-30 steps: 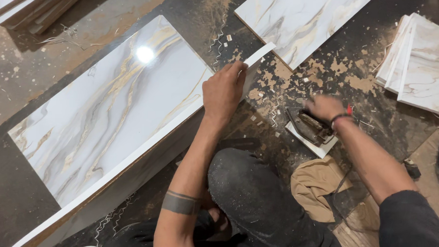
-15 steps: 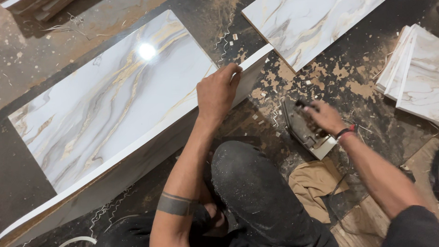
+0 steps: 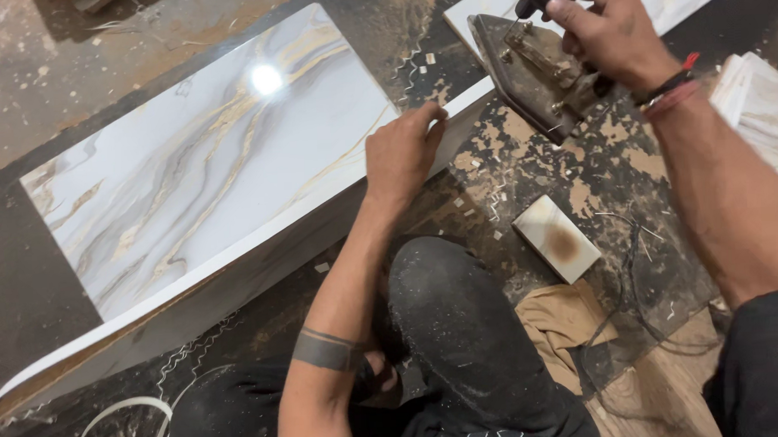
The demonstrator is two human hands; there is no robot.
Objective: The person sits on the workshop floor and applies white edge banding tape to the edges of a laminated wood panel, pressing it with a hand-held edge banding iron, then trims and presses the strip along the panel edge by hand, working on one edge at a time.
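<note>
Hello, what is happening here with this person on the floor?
A person sits on a dusty floor beside a marble-patterned panel. The left hand presses on a white edge strip at the panel's near edge. The right hand holds an old clothes iron by its handle, lifted in the air with the soleplate tilted toward the panel. A small scorched block lies on the floor near the knee, and more strip curls loose at the lower left.

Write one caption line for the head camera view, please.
Left hand presses white edge strip against marble-patterned board; right hand holds old iron above it.
</note>
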